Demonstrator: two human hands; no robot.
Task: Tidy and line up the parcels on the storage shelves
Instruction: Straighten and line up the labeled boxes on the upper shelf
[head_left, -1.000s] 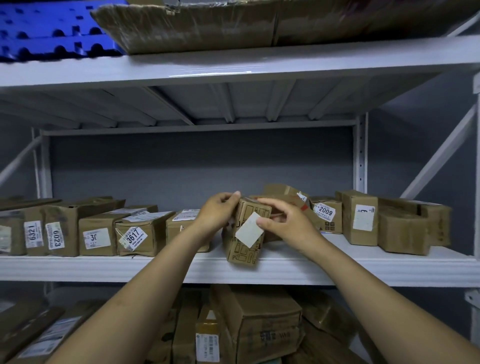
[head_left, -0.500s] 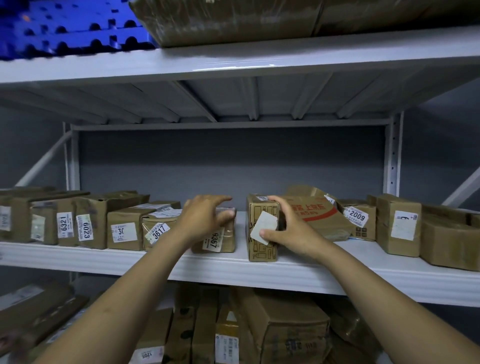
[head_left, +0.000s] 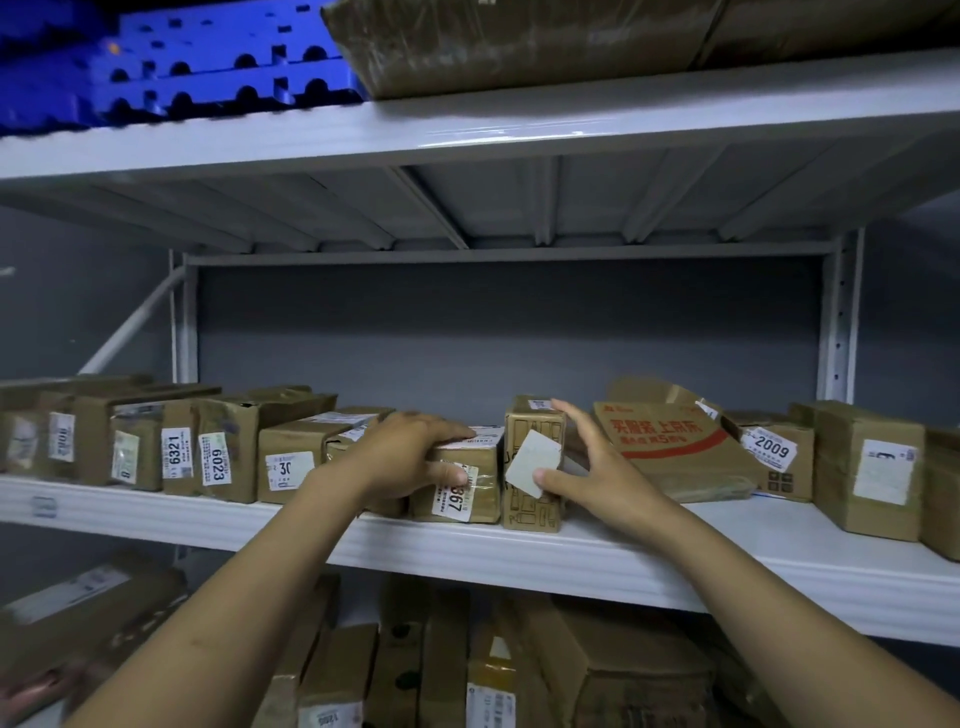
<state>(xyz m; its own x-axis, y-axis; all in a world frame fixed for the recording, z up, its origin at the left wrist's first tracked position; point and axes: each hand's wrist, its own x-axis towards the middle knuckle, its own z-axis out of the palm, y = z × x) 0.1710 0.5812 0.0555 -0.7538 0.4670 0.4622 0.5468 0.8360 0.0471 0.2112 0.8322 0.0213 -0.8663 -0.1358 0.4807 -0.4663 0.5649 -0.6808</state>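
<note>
The left hand (head_left: 410, 457) gripped the 367 parcel (head_left: 485, 491), fingers curled over its top. At its 3 o'clock the right hand (head_left: 592, 467), fingers straight, pressed the touching upright parcel (head_left: 530, 512). The labelled row (head_left: 208, 457) at 9 o'clock looked lined up; the red-printed parcel (head_left: 670, 447) at 3 o'clock seemingly awaited straightening.

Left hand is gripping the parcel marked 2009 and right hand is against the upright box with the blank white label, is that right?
Not quite. In the head view the left hand grips the 367 parcel, directly left of the upright box; the 2009 parcel sits untouched farther right. The right hand is against the upright box with the blank white label, as you said.
</note>
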